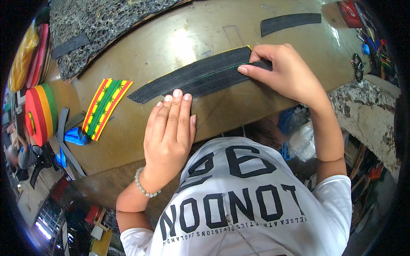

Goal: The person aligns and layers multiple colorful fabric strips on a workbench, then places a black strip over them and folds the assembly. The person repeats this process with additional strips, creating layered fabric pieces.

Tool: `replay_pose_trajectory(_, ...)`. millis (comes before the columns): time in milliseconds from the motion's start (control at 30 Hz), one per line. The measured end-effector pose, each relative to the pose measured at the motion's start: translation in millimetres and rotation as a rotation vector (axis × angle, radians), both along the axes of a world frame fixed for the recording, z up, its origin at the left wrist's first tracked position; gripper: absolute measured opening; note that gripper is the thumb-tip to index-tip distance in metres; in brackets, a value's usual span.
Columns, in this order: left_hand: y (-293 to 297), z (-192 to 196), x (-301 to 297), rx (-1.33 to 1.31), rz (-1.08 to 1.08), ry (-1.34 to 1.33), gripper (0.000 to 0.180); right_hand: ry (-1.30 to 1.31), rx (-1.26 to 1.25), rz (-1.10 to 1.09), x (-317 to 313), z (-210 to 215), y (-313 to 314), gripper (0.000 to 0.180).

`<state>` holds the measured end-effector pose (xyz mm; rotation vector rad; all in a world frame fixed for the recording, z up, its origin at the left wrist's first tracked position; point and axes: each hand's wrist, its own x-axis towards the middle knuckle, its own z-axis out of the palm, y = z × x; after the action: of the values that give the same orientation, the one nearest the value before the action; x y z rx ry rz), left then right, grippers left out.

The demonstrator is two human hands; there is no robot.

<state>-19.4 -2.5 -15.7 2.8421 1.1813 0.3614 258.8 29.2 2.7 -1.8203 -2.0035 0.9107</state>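
A long black textured strip (196,77), folded lengthwise with a thin green and yellow edge showing, lies across the worn brown worktable (179,38). My left hand (168,134) lies flat with fingers together, its fingertips pressing the strip's lower edge near the left part. My right hand (284,72) pinches and presses the strip's right end with thumb and forefinger. A bead bracelet (144,185) circles my left wrist.
A striped red, yellow and green fabric piece (106,106) lies left of the strip. A roll of the same striped band (40,113) stands at the far left beside blue material (76,136). A black strip (290,22) and a dark spongy sheet (98,21) lie at the back.
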Motion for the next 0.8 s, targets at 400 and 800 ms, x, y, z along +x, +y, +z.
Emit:
replay_pose_trajectory(400, 50.9, -6.3, 49.3, -0.385, -0.440, 0.006, 0.076, -0.134, 0.043, -0.042, 10.7, 6.1, -4.3, 0.031)
replay_pose_trajectory(800, 47.1, -5.7, 51.2, -0.351, -0.420, 0.095, 0.080, 0.212, -0.126, -0.384, 27.1, -7.1, -28.9, 0.023)
